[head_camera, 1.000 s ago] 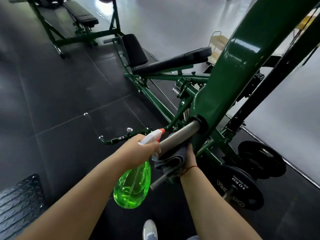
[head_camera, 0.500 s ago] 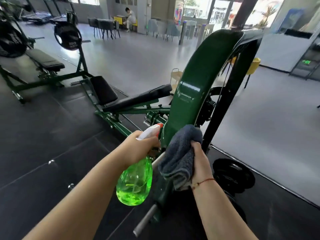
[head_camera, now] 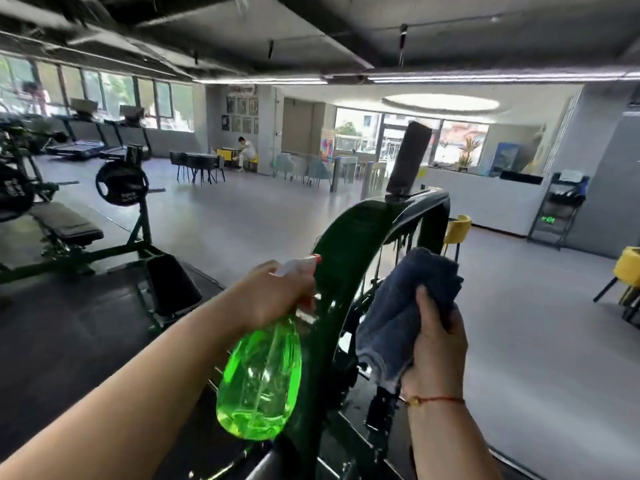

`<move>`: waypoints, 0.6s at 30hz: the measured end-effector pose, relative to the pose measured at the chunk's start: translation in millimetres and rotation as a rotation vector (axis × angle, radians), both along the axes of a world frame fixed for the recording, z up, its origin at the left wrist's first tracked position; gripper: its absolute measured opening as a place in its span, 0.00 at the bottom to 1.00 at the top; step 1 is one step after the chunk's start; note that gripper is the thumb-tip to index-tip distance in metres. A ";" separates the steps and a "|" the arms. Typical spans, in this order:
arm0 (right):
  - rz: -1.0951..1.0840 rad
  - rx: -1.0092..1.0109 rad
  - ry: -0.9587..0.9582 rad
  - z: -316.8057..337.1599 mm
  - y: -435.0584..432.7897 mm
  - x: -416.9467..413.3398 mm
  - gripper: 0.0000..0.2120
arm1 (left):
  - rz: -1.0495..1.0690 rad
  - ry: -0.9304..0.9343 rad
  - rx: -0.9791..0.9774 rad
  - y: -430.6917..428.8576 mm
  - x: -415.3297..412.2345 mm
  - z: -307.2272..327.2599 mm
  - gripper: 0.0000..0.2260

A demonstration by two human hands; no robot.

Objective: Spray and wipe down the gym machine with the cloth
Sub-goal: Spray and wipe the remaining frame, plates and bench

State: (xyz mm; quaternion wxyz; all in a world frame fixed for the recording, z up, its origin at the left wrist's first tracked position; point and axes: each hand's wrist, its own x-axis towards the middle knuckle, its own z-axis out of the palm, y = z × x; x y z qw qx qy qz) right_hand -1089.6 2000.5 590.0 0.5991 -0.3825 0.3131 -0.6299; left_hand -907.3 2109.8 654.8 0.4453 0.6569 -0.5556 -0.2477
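The cloth (head_camera: 405,306) had risen higher, just right of the green machine arm (head_camera: 346,237), clenched in the right hand (head_camera: 436,344); left of it, the left hand (head_camera: 273,292) grasped the spray bottle (head_camera: 259,379).

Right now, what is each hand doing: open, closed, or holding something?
Left hand: grips the green spray bottle by its trigger head.
Right hand: holds the dark cloth, thumb over it.

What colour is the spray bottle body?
Translucent bright green spray bottle, white trigger head; head view, held by left hand.
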 end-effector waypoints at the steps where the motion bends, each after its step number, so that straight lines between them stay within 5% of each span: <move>1: -0.011 0.005 -0.015 1.6 -8.3 -0.5 0.15 | 0.004 -0.020 -0.001 -5.8 -2.7 9.1 0.12; 7: 0.109 -0.010 -0.190 29.2 -69.3 -6.4 0.16 | 0.074 -0.018 0.013 -62.9 -23.8 57.9 0.13; 11: 0.146 -0.139 -0.137 57.3 -113.8 -10.2 0.18 | 0.143 -0.057 0.057 -95.6 -27.2 73.6 0.10; 14: 0.043 -0.272 0.063 88.3 -156.4 -8.6 0.26 | 0.150 -0.056 0.082 -114.1 -24.9 78.7 0.10; 18: -0.113 -0.576 0.582 132.3 -214.2 8.0 0.21 | 0.202 -0.050 0.118 -127.7 -20.1 81.9 0.12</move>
